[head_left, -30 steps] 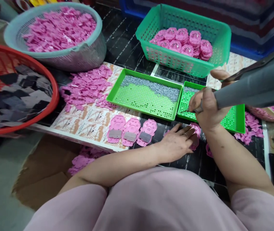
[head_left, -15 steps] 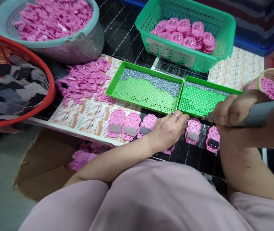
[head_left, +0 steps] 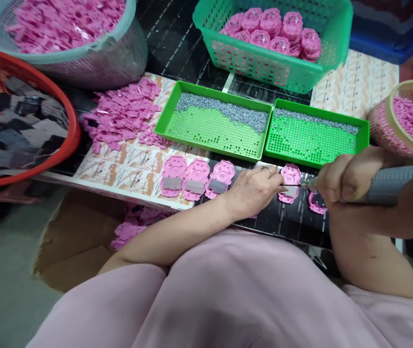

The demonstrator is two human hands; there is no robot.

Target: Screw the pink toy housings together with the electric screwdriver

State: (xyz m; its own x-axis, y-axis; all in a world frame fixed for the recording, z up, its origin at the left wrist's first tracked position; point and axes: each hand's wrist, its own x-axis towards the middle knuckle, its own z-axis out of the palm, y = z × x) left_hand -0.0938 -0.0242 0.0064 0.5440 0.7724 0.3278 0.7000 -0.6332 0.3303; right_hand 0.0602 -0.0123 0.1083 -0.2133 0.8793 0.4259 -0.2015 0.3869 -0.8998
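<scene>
My right hand (head_left: pixel 355 169) is wrapped round a grey electric screwdriver (head_left: pixel 390 186), held nearly level. Its thin bit points left and reaches the fingertips of my left hand (head_left: pixel 253 188). Those fingers are bent and pressed together; what they pinch, if anything, is too small to make out. Beneath the left hand lies a pink plastic casing, mostly hidden, only its lower edge showing. Just right of it is another pink casing (head_left: pixel 289 173) with a grey plate, under the bit. A further casing with a dark plate (head_left: pixel 316 203) is partly covered by my right hand.
Several pink casings (head_left: pixel 197 171) with grey plates line the table's left. Behind stand two green trays (head_left: pixel 210 146) (head_left: pixel 301 158) of small screws. Around them are a green basket (head_left: pixel 264 72), a pale blue basket (head_left: pixel 97 63), a red basket (head_left: pixel 72 130) and a cream basket (head_left: pixel 382 123).
The screwdriver has moved from the right green tray down and left, so its bit now meets my left fingertips. My left hand stays over the casing. The view has shifted slightly.
</scene>
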